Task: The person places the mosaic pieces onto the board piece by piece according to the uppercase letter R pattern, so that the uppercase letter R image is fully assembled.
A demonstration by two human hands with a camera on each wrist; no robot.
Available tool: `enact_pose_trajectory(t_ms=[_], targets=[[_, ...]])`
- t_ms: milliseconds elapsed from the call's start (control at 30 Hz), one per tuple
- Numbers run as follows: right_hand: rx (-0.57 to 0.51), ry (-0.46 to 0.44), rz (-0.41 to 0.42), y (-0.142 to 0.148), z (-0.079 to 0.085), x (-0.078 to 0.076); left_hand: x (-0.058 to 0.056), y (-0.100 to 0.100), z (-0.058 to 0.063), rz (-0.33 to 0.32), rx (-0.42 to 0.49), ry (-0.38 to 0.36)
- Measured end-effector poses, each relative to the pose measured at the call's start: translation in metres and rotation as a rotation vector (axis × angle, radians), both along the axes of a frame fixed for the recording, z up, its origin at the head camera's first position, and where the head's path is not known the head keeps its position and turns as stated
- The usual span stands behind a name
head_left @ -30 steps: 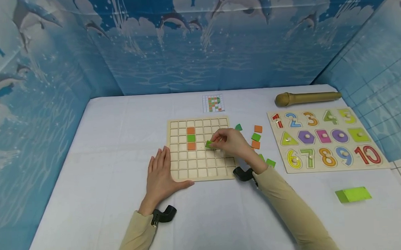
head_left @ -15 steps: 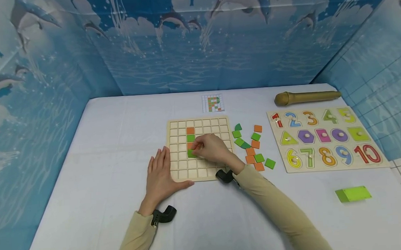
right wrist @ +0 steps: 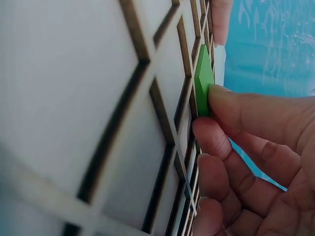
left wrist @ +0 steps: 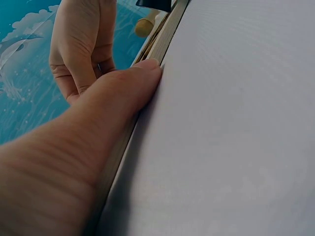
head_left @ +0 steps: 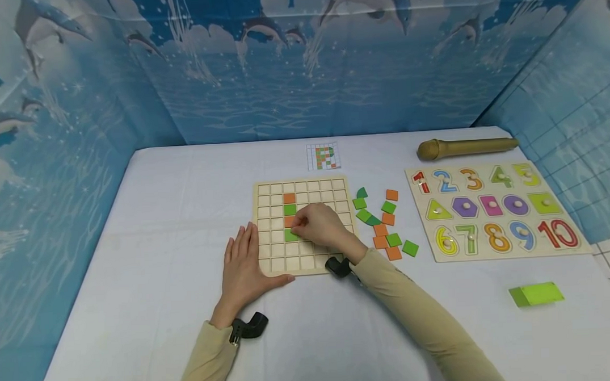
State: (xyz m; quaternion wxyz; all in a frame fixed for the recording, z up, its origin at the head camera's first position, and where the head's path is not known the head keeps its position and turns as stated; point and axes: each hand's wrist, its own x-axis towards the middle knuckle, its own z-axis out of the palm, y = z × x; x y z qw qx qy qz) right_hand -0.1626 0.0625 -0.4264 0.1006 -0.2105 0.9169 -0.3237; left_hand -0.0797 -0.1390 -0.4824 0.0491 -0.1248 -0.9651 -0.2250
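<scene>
Head: green square tile [head_left: 289, 235], sides roughly parallel to the grid, at the cell below an orange-green-orange column [head_left: 289, 209] in the wooden grid board [head_left: 275, 267], right hand [head_left: 319, 225] pinching it, left hand [head_left: 244, 261] spread; left wrist: thumb [left wrist: 125, 86] along the board's edge; right wrist: tile (thickness visible here only) at thumb and fingertip.

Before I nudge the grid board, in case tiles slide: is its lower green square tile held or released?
Held: the right wrist view shows the right hand pinching the green square tile.
</scene>
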Motion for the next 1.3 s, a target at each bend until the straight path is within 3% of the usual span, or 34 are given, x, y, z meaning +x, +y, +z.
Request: enact_pose_trajectory(t_ms=[333, 500, 600, 833, 1033, 1300], targets=[[0.043, -0.005, 0.021, 0.002, 0.001, -0.002, 0.0, 0.0, -0.001, 0.002, 0.009, -0.005], [-0.015, -0.027, 0.084, 0.013, 0.002, -0.003, 0.0, 0.0, -0.001, 0.002, 0.005, -0.018], [-0.058, -0.005, 0.075, 0.022, 0.001, -0.005, 0.0, 0.0, 0.0, 0.004, 0.002, -0.024], [-0.12, 0.124, -0.063, 0.05, 0.003, -0.013, 0.0, 0.0, -0.001, -0.001, 0.006, -0.012], [-0.152, 0.192, -0.193, 0.079, 0.008, -0.018, 0.0, 0.001, -0.001, -0.005, 0.018, 0.014], [-0.157, 0.269, -0.318, 0.115, 0.012, -0.022, -0.001, 0.0, -0.002, -0.002, 0.015, -0.006]])
